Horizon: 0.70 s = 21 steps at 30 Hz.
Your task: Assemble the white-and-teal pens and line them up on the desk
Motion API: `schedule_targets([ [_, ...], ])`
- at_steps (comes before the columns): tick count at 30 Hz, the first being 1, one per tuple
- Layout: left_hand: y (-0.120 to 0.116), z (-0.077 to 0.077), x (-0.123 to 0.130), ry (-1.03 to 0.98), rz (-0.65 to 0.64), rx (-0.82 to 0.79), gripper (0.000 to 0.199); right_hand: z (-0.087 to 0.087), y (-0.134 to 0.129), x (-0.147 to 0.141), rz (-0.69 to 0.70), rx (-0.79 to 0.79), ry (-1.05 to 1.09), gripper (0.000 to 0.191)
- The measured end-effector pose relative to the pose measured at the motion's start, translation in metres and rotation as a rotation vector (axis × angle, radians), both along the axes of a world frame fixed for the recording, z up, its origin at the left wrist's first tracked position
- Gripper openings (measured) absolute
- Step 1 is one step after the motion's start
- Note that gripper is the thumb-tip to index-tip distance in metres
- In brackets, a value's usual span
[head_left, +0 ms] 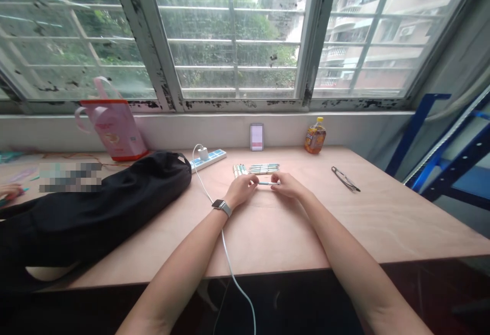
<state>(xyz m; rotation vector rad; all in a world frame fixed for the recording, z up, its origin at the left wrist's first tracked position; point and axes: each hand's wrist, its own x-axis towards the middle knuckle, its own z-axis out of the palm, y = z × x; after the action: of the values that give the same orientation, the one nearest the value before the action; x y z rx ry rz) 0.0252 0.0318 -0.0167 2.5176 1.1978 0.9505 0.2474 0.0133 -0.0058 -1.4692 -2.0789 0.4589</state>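
A slim light-blue and white pen [265, 183] lies level between my two hands, just above or on the wooden table. My left hand [242, 189], with a watch on its wrist, pinches the pen's left end. At the other end, the fingers of my right hand [288, 185] are closed on it. Right behind my hands several similar pens [264, 168] lie side by side in a row, pointing left to right. To their left stands or lies another small group of pens [239, 170], turned lengthwise away from me; my left hand is close to it.
On the table [275, 233] a black bag [153, 182] lies left, beside a power strip [210, 160] with a white cable. A phone [256, 137] leans on the wall. Further right are a bottle [316, 137] and glasses [345, 178]. Another person's hand [10, 192] shows far left.
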Motion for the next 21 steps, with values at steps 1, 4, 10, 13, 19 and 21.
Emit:
schedule_targets([
  [1, -0.0001, 0.0002, 0.0, 0.0, 0.002, -0.002, 0.012, 0.0004, -0.0003, -0.0003, 0.01, 0.004, 0.001, 0.005],
  [4, -0.0006, 0.0011, -0.0001, -0.006, 0.013, -0.003, 0.012, 0.0021, -0.0017, -0.0007, 0.023, 0.006, -0.001, 0.001],
  [10, -0.0017, 0.0024, -0.0002, -0.016, 0.032, -0.01, 0.013, 0.0031, -0.0022, -0.0014, 0.037, -0.031, -0.026, 0.015],
  [13, -0.0015, 0.0022, 0.0001, -0.016, 0.033, -0.01, 0.014, 0.0037, -0.0022, -0.0025, 0.024, -0.039, -0.031, 0.015],
  [19, -0.0008, 0.0011, 0.0009, -0.008, 0.017, -0.011, 0.013, 0.004, -0.0023, -0.0034, -0.021, -0.026, -0.035, 0.007],
  [21, -0.001, 0.001, 0.001, -0.014, 0.018, -0.012, 0.013, 0.003, -0.002, -0.003, -0.026, -0.025, -0.026, 0.014],
])
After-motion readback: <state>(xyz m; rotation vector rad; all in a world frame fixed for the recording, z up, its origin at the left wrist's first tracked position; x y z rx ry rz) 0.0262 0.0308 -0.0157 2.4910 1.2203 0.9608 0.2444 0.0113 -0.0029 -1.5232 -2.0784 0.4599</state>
